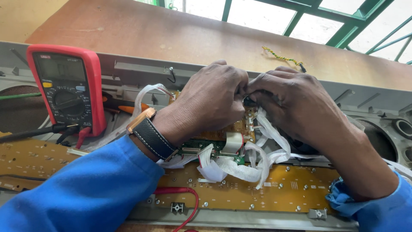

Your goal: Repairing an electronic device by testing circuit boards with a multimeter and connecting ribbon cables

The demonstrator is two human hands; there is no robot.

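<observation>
Nearest lies the long yellow circuit board. Just behind it, white ribbon cables bunch under the hands. The left hand and right hand meet above, fingers curled tight on a small dark part, mostly hidden. A red multimeter stands far left of the board.

fingertips of both hands hidden, multimeter screen unreadable, circuit board partly covered
</observation>
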